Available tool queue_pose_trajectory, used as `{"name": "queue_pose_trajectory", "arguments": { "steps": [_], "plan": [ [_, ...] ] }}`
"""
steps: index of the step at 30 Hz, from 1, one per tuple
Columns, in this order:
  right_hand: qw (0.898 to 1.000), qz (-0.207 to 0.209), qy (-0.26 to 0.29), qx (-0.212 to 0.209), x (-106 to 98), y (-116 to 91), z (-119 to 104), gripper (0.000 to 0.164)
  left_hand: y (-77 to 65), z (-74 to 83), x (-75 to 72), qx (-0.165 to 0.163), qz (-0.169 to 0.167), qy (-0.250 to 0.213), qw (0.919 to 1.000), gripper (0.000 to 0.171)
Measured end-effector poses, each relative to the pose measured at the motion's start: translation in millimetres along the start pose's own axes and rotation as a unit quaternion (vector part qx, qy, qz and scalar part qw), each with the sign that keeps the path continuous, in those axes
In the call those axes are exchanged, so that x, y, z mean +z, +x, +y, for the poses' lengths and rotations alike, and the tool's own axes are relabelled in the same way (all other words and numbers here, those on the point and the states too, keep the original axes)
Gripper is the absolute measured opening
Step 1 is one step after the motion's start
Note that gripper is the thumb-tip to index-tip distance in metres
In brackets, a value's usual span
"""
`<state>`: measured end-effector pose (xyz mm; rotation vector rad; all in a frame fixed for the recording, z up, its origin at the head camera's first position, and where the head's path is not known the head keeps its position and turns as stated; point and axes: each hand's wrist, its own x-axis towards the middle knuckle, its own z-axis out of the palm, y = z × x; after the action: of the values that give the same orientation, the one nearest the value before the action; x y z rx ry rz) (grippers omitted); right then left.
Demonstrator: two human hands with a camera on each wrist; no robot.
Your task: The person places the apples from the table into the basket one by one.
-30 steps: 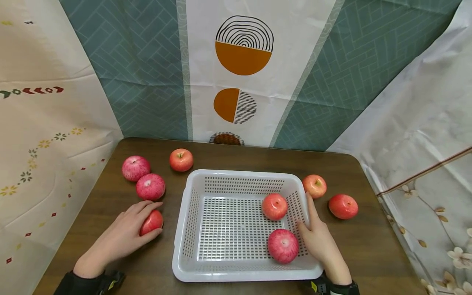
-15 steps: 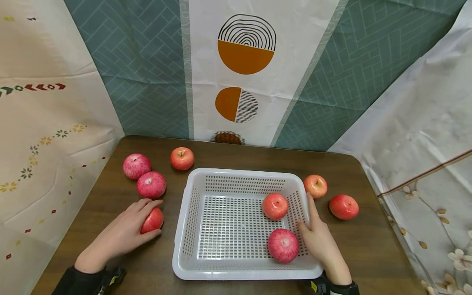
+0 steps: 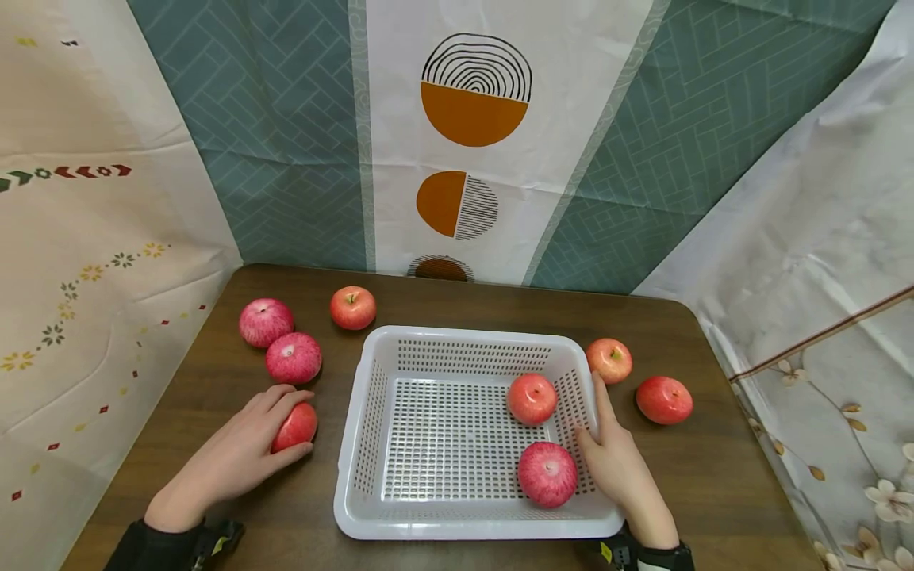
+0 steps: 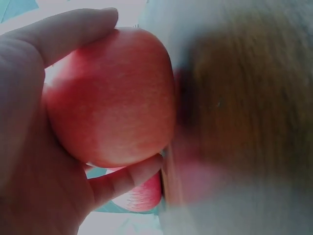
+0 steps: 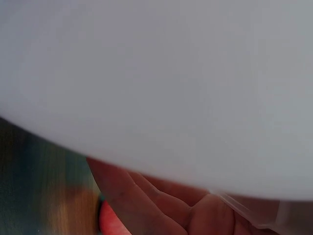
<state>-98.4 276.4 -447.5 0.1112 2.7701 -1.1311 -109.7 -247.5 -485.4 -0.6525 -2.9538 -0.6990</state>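
On the table's left side, my left hand (image 3: pixel 239 452) holds a red apple (image 3: pixel 295 428), thumb on the near side and fingers over the far side. The left wrist view shows this apple (image 4: pixel 115 100) between thumb and fingers, close to the tabletop. My right hand (image 3: pixel 620 468) grips the right rim of a white plastic basket (image 3: pixel 464 530), thumb over the inner side and index finger stretched along the rim. In the basket lie a red apple (image 3: pixel 531 399) and a dark pink striped round fruit (image 3: pixel 547 474). The blurred basket (image 5: pixel 161 88) hides much of the right hand in its wrist view.
Two dark pink round fruits (image 3: pixel 293 358) sit beyond my left hand, with an apple (image 3: pixel 353 308) behind the basket's left corner. Right of the basket are an apple (image 3: pixel 609 361) and another red one (image 3: pixel 664 400). Patterned cloth (image 3: pixel 300 135) hangs behind the wooden table (image 3: pixel 500 305).
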Motion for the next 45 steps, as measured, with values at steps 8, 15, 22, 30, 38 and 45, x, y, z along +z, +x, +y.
{"name": "queue_pose_trajectory", "arguments": {
  "steps": [8,15,22,30,38,45],
  "plan": [
    [1.000,0.003,-0.003,-0.003,-0.9,-0.8,1.1,0.087,3.2,5.5,-3.2,0.012,0.042,0.008,0.9990,0.060],
    [1.000,0.000,0.005,-0.006,0.1,-0.4,1.3,0.087,6.0,17.7,-15.1,0.035,0.115,0.005,0.9927,0.054],
    [1.000,-0.001,0.007,-0.006,0.3,-0.8,1.9,0.087,15.0,24.8,-22.2,0.074,0.178,0.002,0.9812,0.059],
    [1.000,0.004,0.002,-0.013,0.6,-0.7,2.1,0.087,30.4,34.0,-31.8,0.111,0.193,0.002,0.9749,0.052],
    [1.000,0.003,0.006,-0.012,1.2,-0.7,2.5,0.087,50.7,52.7,-40.1,0.146,0.206,-0.026,0.9672,0.051],
    [1.000,0.004,0.004,-0.010,1.4,-0.4,1.1,0.087,68.1,70.9,-45.8,0.166,0.186,-0.039,0.9677,0.050]
  ]
}}
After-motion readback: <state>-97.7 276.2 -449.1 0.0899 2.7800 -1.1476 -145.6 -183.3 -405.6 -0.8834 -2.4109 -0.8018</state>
